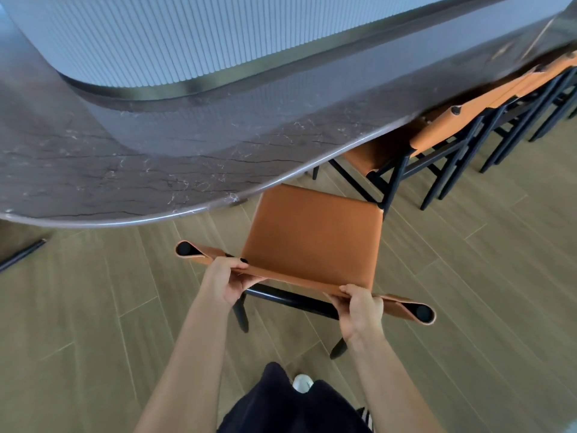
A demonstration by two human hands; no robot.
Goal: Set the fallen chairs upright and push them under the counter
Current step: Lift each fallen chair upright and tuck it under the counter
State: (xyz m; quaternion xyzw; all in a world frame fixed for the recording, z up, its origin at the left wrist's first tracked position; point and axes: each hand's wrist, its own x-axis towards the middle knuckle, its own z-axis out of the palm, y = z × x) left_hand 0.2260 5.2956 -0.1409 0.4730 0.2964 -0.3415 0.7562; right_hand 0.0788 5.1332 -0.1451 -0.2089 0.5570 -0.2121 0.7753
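Note:
An orange leather chair (pixel 312 235) with a black frame stands upright in front of me, its seat partly under the edge of the dark marble counter (pixel 140 170). My left hand (pixel 226 281) grips the top edge of the backrest on the left. On the right of the same edge my right hand (pixel 359 310) holds on, fingers curled over it.
A row of matching orange chairs (pixel 437 132) stands tucked under the counter to the right. A ribbed grey wall (pixel 156 35) rises behind the counter. A black bar (pixel 22 253) lies low at the left. Wooden floor (pixel 499 292) spreads around me.

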